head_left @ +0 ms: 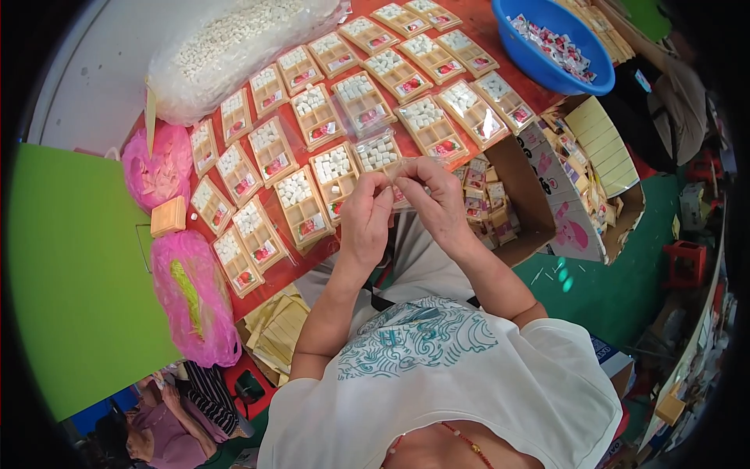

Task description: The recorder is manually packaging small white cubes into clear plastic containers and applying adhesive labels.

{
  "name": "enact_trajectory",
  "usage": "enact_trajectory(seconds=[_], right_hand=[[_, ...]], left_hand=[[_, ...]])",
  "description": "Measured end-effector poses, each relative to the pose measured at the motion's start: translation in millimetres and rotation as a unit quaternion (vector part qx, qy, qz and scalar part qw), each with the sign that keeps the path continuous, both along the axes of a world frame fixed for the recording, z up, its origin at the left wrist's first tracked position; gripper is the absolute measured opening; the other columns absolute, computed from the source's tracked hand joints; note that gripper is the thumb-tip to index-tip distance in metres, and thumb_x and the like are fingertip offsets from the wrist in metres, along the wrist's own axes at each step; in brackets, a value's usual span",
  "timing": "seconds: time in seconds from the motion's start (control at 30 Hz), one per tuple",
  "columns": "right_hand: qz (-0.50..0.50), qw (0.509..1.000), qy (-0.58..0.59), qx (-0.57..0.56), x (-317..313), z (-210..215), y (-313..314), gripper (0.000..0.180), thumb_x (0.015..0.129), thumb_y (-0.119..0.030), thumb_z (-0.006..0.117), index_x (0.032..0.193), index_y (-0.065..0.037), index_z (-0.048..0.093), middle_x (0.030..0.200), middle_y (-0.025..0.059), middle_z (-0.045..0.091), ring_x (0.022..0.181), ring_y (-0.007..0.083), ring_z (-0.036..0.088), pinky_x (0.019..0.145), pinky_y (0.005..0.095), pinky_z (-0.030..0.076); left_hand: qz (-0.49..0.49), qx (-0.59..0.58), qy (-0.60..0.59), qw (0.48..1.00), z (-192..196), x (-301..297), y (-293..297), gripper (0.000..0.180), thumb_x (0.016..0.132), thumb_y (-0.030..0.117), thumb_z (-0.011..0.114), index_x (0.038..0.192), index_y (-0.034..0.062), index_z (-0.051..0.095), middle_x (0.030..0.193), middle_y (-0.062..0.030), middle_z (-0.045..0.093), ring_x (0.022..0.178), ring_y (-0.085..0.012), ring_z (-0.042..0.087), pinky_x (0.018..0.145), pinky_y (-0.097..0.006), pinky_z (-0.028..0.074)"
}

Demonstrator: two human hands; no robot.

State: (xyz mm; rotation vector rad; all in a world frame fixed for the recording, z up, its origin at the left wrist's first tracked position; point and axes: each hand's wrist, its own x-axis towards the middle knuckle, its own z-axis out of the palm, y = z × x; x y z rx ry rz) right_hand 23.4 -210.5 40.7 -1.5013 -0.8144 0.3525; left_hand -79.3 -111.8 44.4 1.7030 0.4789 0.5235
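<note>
Near the front edge of the red table (205, 248), my left hand (367, 219) and my right hand (433, 202) meet with their fingertips close together. Both are closed in a pinch, and what they grip is hidden or too small to name. Just beyond them lies a beige compartment tray (378, 153) with white cubes in its far part; my hands cover its near part. Beside my left hand sits another such tray (333, 173), with white cubes and a strawberry picture. Left of it is a third tray (303, 207) with similar contents.
Several similar trays fill the table in rows. A large clear bag of white pieces (226, 47) lies far left, pink bags (195, 297) along the left edge. A blue basin of small packets (512, 23) stands far right, above open cartons (539, 215). Another person (176, 426) sits lower left.
</note>
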Motion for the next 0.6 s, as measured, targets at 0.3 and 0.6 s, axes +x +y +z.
enact_trajectory(seconds=[0.3,0.6], right_hand=[[0.043,0.993,0.102,0.028,21,16,-4,0.006,0.085,-0.005,0.056,0.083,0.001,0.058,0.075,0.0012,0.054,0.066,0.0059,0.047,0.061,0.0211,0.038],[0.084,0.896,0.348,0.263,138,37,1,0.014,0.091,-0.009,0.050,0.094,0.003,0.058,0.103,0.0166,0.064,0.088,0.0254,0.066,0.084,0.0407,0.053]], left_hand=[[0.039,-0.089,0.004,0.995,-7,14,24,0.012,0.096,0.015,0.046,0.098,0.0049,0.052,0.077,0.0002,0.053,0.058,-0.0041,0.048,0.050,-0.019,0.040],[0.158,-0.173,-0.096,0.967,-11,14,103,0.009,0.093,0.010,0.044,0.092,0.0050,0.050,0.072,-0.0054,0.055,0.047,-0.0095,0.049,0.042,-0.021,0.038]])
